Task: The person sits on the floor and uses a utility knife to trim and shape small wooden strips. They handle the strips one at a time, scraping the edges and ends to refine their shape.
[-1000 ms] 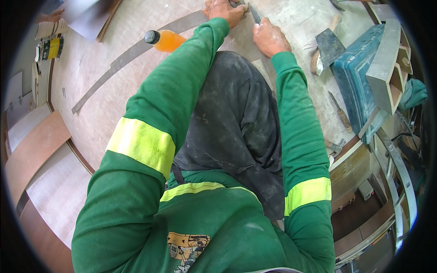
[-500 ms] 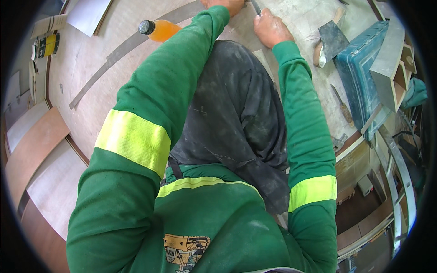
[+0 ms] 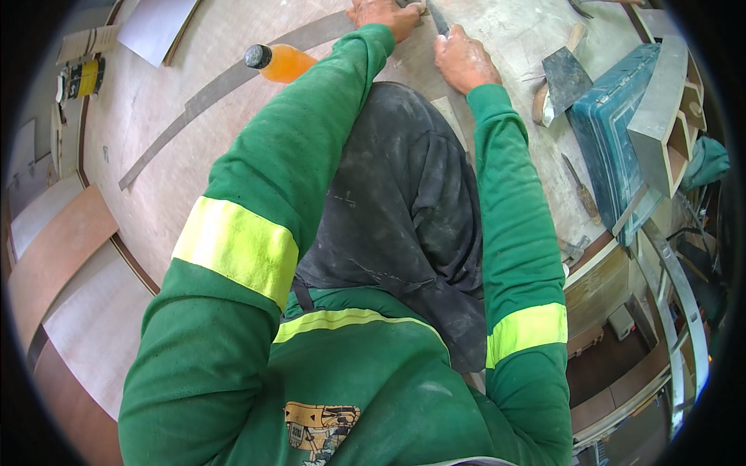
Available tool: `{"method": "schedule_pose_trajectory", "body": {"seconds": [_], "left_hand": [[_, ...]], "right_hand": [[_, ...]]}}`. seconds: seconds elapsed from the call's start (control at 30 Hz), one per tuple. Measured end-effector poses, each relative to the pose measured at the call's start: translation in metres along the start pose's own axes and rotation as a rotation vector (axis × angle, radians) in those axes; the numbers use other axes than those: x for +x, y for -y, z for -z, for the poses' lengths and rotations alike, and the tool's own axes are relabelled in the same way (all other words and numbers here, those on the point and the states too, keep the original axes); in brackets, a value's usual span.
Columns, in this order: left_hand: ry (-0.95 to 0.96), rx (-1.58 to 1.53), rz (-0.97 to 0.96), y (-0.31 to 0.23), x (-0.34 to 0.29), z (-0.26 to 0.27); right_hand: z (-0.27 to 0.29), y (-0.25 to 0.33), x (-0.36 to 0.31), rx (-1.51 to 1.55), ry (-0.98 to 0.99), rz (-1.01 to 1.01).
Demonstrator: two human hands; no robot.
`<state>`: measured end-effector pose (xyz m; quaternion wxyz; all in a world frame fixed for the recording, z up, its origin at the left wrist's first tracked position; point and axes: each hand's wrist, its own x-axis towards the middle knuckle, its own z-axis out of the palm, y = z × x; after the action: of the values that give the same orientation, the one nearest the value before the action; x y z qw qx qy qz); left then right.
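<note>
My right hand (image 3: 468, 60) is closed around the handle of a narrow-bladed tool (image 3: 437, 15). Its flat grey blade points away toward the far edge of the view; the exact kind is not clear. Close by on the left, my left hand (image 3: 386, 17) is bent over the board, thumb and fingers drawn together near the blade. What sits between them is hidden. A long thin grey strip (image 3: 225, 92) curves over the pale board (image 3: 155, 101) and disappears beneath my left hand. Beside my left forearm lies a bottle of orange liquid (image 3: 286, 64) with a black cap.
Rightward lie a scraper with a dark blade (image 3: 568, 78), a brush (image 3: 542, 103), a pointed tool with a wooden handle (image 3: 583, 190) and a teal case (image 3: 610, 128). A wooden box (image 3: 660, 116) leans over the case. A metal ladder (image 3: 684, 295) stands beyond. A white panel (image 3: 155, 27) lies far left.
The whole scene sits slightly lower in the picture, so more of the blade and of my left hand shows. Both hands keep nearly the same places over the board.
</note>
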<state>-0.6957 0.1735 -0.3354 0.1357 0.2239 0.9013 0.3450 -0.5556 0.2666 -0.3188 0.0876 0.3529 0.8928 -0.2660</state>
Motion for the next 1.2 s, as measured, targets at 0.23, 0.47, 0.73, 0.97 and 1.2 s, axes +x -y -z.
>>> {"method": "schedule_pose_trajectory", "body": {"seconds": [0.23,0.47,0.73,0.97,1.2], "left_hand": [[0.001,0.002,0.015,-0.006,-0.001,0.003],[-0.01,-0.004,0.019,-0.008,-0.003,0.004],[0.066,-0.005,0.079,-0.011,-0.002,0.01],[0.057,0.011,0.073,-0.014,-0.002,0.009],[0.055,0.005,0.082,-0.013,-0.004,0.008]], "right_hand": [[-0.005,-0.003,0.004,-0.014,-0.013,0.023],[-0.006,-0.003,0.003,-0.021,-0.021,0.032],[-0.005,0.001,0.002,-0.046,-0.032,0.016],[-0.009,-0.006,0.005,-0.019,-0.062,0.051],[-0.009,-0.004,0.003,-0.049,-0.042,0.051]]}}
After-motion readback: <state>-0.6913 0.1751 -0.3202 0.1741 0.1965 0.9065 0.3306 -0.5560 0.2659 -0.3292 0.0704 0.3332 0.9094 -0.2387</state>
